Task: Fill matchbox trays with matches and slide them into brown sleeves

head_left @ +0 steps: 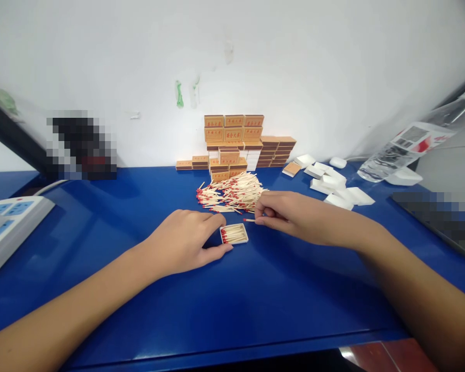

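Observation:
My left hand [189, 238] rests on the blue table, its thumb and fingers closed around the left end of a small white matchbox tray [247, 239]. Inside that tray lie several matches [234, 234], red heads toward the left. Between the thumb and fingertips of my right hand [281, 213] a single match [248, 220] is pinched, its red head pointing left, just above and right of the tray. Behind both hands spreads a loose pile of matches [240, 192] with red heads facing various ways.
Stacked matchboxes [232, 135] stand against the wall behind the pile. White empty trays [333, 181] lie heaped at the right, near a tilted clear bottle [406, 142]. A dark flat object [437, 222] lies at far right; a white power strip [21, 219] at far left.

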The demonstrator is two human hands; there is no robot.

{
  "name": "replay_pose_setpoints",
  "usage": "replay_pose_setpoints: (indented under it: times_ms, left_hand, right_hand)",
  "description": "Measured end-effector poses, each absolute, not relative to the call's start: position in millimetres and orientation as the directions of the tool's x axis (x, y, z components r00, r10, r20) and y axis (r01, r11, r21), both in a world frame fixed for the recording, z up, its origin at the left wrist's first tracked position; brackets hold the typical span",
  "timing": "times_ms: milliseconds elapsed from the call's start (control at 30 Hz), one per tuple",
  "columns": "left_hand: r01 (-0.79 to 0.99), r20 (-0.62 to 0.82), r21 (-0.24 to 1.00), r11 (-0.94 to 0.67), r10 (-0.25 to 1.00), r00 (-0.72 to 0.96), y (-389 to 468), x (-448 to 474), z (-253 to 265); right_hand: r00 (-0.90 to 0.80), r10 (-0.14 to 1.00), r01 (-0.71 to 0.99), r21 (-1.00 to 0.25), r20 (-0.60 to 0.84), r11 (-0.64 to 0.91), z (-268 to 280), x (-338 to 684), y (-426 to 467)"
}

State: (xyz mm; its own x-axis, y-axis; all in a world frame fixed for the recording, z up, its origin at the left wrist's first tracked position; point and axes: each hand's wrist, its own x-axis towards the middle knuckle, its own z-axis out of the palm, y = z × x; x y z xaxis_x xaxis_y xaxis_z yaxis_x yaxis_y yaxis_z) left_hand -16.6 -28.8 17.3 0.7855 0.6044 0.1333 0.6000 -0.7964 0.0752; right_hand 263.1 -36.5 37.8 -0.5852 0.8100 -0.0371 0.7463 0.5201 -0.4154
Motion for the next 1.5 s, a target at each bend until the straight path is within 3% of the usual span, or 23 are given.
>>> replay_pose_setpoints:
  times_ms: [100, 333, 733, 1000, 1333, 1500]
  left_hand:
    - [0.607, 0.122, 0.08, -0.791, 0.612, 0.782, -30, -16, 18]
    - [0.59, 0.135, 0.071, -0.804, 0.594, 0.793, -30, -15, 18]
    - [0.578, 0.133, 0.093, -0.811, 0.586, 0.8, -30, -15, 17]
    - [0.553, 0.127, 0.142, -0.821, 0.569, 0.812, -34, -14, 16]
    - [0.499, 0.127, 0.151, -0.853, 0.518, 0.846, -38, -14, 13]
    - [0.505, 0.132, 0.134, -0.853, 0.52, 0.844, -36, -14, 13]
  right_hand:
    - [-0.601, 0.799, 0.731, -0.389, 0.023, 0.561, 41, 247, -46]
    - [-0.658, 0.753, 0.734, -0.198, 0.033, 0.65, 34, 223, -60]
    - [-0.692, 0.722, 0.659, -0.384, 0.028, 0.647, 38, 227, -61]
    - [-0.574, 0.791, 0.684, -0.407, 0.212, 0.605, 34, 224, -23]
    - [-0.598, 0.798, 0.786, -0.249, -0.077, 0.565, 42, 189, 5]
    - [-0.592, 0.794, 0.805, -0.162, -0.141, 0.571, 44, 185, 1]
